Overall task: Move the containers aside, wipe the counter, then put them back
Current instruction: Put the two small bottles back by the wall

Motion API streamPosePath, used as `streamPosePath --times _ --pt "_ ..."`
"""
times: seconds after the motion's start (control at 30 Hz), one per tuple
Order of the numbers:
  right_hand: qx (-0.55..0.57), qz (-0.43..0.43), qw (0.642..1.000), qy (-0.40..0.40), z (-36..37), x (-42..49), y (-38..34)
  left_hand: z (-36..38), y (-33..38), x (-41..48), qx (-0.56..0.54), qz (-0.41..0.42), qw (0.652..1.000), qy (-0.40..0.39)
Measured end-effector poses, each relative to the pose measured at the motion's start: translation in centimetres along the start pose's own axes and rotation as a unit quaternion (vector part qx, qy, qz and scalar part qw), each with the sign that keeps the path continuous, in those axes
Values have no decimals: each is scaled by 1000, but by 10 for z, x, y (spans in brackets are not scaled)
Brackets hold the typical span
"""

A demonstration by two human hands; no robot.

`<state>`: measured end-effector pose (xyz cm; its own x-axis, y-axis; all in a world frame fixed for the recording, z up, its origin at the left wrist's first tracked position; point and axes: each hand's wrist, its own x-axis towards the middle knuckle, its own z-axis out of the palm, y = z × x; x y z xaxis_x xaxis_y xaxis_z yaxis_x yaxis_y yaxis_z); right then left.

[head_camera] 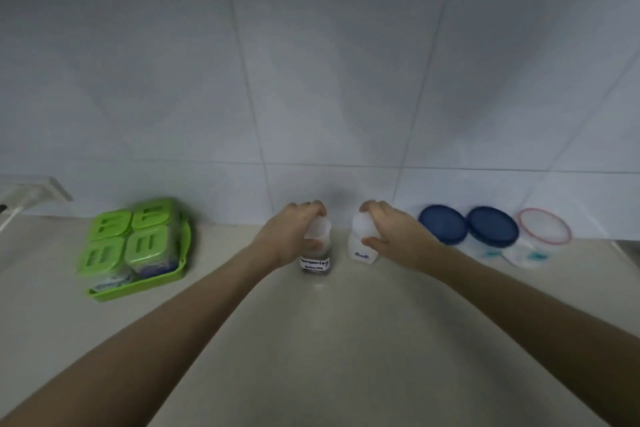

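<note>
Two small white-lidded jars stand near the wall at the back of the beige counter (311, 340). My left hand (291, 236) grips the lid of the left jar (316, 262), which has a handwritten label and dark contents. My right hand (388, 236) grips the top of the right jar (362, 251), white with a small label. Both jars appear to rest on the counter. To the right stand two blue-lidded tubs (443, 224) (491, 227) and a clear tub with a red-rimmed lid (543, 227).
A green tray (138, 282) holding several green-lidded boxes sits at the left. A white ledge (34, 187) juts from the wall at far left. A white tiled wall (311, 80) backs the counter.
</note>
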<state>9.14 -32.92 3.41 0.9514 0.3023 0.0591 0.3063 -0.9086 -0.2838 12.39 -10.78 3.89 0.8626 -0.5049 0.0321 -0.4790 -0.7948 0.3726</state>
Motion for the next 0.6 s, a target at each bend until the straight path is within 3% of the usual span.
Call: streamPosePath --times 0.27,0.4,0.6 --pt "-12 43 999 14 -24 -24 62 39 76 58 7 43 998 42" --pt "-48 51 998 5 -23 -15 73 45 84 84 22 45 998 43" --pt "-9 82 996 36 -15 -12 84 60 84 88 12 52 994 94"
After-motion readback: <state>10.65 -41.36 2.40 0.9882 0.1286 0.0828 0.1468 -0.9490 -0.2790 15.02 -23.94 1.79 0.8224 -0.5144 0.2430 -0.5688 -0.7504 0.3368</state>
